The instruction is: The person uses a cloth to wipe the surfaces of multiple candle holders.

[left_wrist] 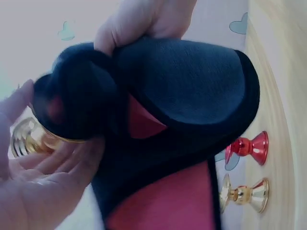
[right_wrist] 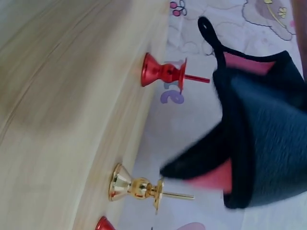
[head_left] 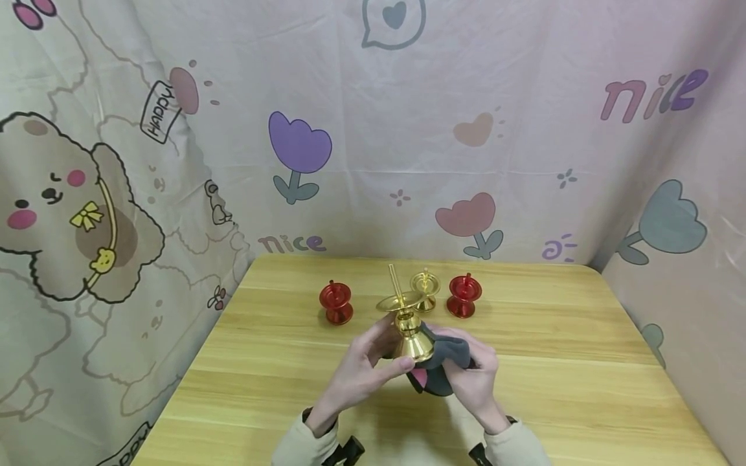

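Observation:
My left hand [head_left: 364,369] grips a gold candle holder [head_left: 412,343] by its flared base, raised above the table, its dish and long thin spike pointing up. In my right hand [head_left: 474,372] is a dark blue-grey cloth [head_left: 451,349] with pink backing and black edging, its folds pressed against the base. The left wrist view shows the cloth [left_wrist: 182,81] covering the underside of the base, with part of the gold holder [left_wrist: 31,139] showing behind the left fingers. A hanging loop [right_wrist: 207,31] sticks out from the cloth in the right wrist view.
Farther back on the wooden table [head_left: 262,362] stand a red candle holder [head_left: 336,303] at left, another gold one [head_left: 426,289] behind the held one, and a second red one [head_left: 464,296] to its right. A printed curtain [head_left: 361,129] hangs along the table's back.

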A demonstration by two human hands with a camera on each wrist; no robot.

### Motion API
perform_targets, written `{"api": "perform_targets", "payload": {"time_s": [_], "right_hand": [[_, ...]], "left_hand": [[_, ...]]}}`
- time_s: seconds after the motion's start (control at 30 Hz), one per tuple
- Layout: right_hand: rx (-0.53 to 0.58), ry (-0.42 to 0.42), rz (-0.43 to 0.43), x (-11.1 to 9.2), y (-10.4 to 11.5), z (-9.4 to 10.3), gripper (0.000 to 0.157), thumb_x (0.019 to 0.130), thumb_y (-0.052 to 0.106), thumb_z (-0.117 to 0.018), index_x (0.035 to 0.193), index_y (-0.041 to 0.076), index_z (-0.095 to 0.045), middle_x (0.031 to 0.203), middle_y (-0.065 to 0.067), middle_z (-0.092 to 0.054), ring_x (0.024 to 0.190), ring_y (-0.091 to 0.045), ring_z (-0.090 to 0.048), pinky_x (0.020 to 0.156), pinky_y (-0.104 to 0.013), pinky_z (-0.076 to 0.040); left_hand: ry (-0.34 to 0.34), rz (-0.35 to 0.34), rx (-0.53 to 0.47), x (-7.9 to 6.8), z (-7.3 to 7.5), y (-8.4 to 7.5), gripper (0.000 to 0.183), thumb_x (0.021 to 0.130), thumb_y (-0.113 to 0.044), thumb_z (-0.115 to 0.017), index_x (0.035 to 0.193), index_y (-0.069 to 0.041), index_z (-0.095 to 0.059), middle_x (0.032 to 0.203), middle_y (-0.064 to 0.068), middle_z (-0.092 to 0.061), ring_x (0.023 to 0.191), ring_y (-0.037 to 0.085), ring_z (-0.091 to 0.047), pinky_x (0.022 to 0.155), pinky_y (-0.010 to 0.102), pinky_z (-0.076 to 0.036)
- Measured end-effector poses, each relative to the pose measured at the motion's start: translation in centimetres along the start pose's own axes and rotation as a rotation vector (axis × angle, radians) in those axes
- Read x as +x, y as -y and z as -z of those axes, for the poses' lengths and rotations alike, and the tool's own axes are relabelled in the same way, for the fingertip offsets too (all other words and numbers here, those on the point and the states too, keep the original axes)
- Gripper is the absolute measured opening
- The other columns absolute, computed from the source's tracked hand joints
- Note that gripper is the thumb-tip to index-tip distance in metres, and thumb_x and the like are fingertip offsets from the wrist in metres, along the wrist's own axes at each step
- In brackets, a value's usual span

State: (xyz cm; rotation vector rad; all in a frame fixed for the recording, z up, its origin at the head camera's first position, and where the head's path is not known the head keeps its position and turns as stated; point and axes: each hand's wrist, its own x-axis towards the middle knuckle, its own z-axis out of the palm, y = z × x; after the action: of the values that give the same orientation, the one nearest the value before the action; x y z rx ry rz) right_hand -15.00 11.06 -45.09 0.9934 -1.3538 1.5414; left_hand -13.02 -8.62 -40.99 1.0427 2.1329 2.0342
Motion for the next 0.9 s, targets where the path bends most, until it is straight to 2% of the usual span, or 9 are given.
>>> {"api": "perform_targets", "payload": {"time_s": [0.1, 0.2, 0.27, 0.37, 0.5, 0.57, 0.67, 0.77, 0.9], "right_hand": [[-0.031, -0.001, 0.037, -0.1, -0.1, 0.0, 0.044, 0.061, -0.03, -0.053, 0.097, -0.015, -0.072, 0.104, -0.022, -0.076, 0.102, -0.025, -0.075, 0.093, -0.026, -0.059], [-0.038, 0.025, 0.059, -0.3, -0.2, 0.1, 0.036, 0.065, -0.028, -0.058, 0.097, -0.017, -0.071, 0.103, -0.025, -0.075, 0.101, -0.029, -0.075, 0.095, -0.028, -0.059], [-0.038, 0.054, 0.045, -0.5, -0.4, 0.3, 0.036, 0.066, -0.027, -0.061, 0.098, -0.016, -0.071, 0.104, -0.024, -0.075, 0.102, -0.029, -0.074, 0.096, -0.028, -0.058], [-0.046, 0.09, -0.024, -0.9, -0.6, 1.0, 0.042, 0.062, -0.028, -0.063, 0.1, -0.012, -0.073, 0.105, -0.02, -0.076, 0.104, -0.024, -0.074, 0.096, -0.025, -0.057], [-0.084, 0.091, -0.212, -1.2, -0.4, 2.5, 0.044, 0.065, -0.029, -0.067, 0.102, -0.008, -0.074, 0.106, -0.008, -0.078, 0.102, -0.013, -0.074, 0.092, -0.02, -0.056], [-0.119, 0.049, -0.363, -1.3, -0.1, 3.3, 0.042, 0.069, -0.027, -0.069, 0.102, -0.001, -0.076, 0.103, 0.002, -0.079, 0.098, -0.007, -0.074, 0.086, -0.017, -0.056], [-0.11, -0.062, -0.621, -1.4, 0.1, 4.3, 0.041, 0.076, -0.023, -0.069, 0.097, 0.01, -0.078, 0.094, 0.011, -0.078, 0.086, -0.002, -0.072, 0.075, -0.016, -0.057], [-0.002, -0.168, -0.818, -1.3, 0.2, 5.1, 0.04, 0.084, -0.019, -0.064, 0.094, 0.017, -0.078, 0.088, 0.011, -0.076, 0.08, -0.001, -0.069, 0.068, -0.017, -0.057], [0.203, -0.198, -0.95, -1.2, 0.2, 6.2, 0.034, 0.098, -0.007, -0.053, 0.101, 0.019, -0.076, 0.093, 0.009, -0.074, 0.085, -0.001, -0.068, 0.073, -0.018, -0.059]], "left_hand": [[-0.013, 0.052, 0.043, 0.0, -0.3, -0.1, 0.078, 0.093, -0.009, -0.071, 0.158, -0.01, -0.03, 0.145, 0.021, -0.056, 0.129, 0.026, -0.061, 0.108, 0.029, -0.05], [-0.041, 0.107, 0.064, 0.0, -0.4, -0.2, 0.082, 0.09, -0.013, -0.075, 0.158, -0.01, -0.03, 0.145, 0.019, -0.056, 0.129, 0.031, -0.06, 0.108, 0.03, -0.051], [-0.058, 0.14, 0.067, 0.0, -0.4, -0.2, 0.083, 0.089, -0.013, -0.076, 0.158, -0.007, -0.03, 0.142, 0.02, -0.059, 0.127, 0.034, -0.061, 0.106, 0.03, -0.053], [-0.083, 0.21, 0.06, 0.1, -0.3, 0.0, 0.084, 0.089, -0.014, -0.077, 0.157, -0.004, -0.029, 0.137, 0.021, -0.061, 0.126, 0.034, -0.061, 0.105, 0.028, -0.052], [-0.129, 0.266, 0.053, 0.4, 0.5, 0.3, 0.086, 0.088, -0.012, -0.077, 0.157, -0.001, -0.028, 0.131, 0.021, -0.064, 0.123, 0.033, -0.062, 0.105, 0.03, -0.052], [-0.146, 0.265, 0.064, 0.6, 1.1, 0.6, 0.085, 0.088, -0.011, -0.077, 0.157, 0.0, -0.028, 0.129, 0.022, -0.065, 0.121, 0.033, -0.062, 0.107, 0.035, -0.052], [-0.156, 0.264, 0.079, 1.1, 2.1, 1.3, 0.084, 0.088, -0.01, -0.077, 0.157, -0.001, -0.029, 0.13, 0.023, -0.064, 0.122, 0.034, -0.061, 0.11, 0.045, -0.05], [-0.163, 0.282, 0.111, 1.8, 2.9, 2.2, 0.084, 0.088, -0.011, -0.077, 0.157, -0.002, -0.03, 0.132, 0.022, -0.064, 0.126, 0.036, -0.06, 0.112, 0.052, -0.047], [-0.18, 0.322, 0.149, 2.8, 3.8, 4.0, 0.083, 0.088, -0.014, -0.078, 0.156, -0.004, -0.033, 0.135, 0.023, -0.063, 0.13, 0.039, -0.057, 0.112, 0.058, -0.044]]}}
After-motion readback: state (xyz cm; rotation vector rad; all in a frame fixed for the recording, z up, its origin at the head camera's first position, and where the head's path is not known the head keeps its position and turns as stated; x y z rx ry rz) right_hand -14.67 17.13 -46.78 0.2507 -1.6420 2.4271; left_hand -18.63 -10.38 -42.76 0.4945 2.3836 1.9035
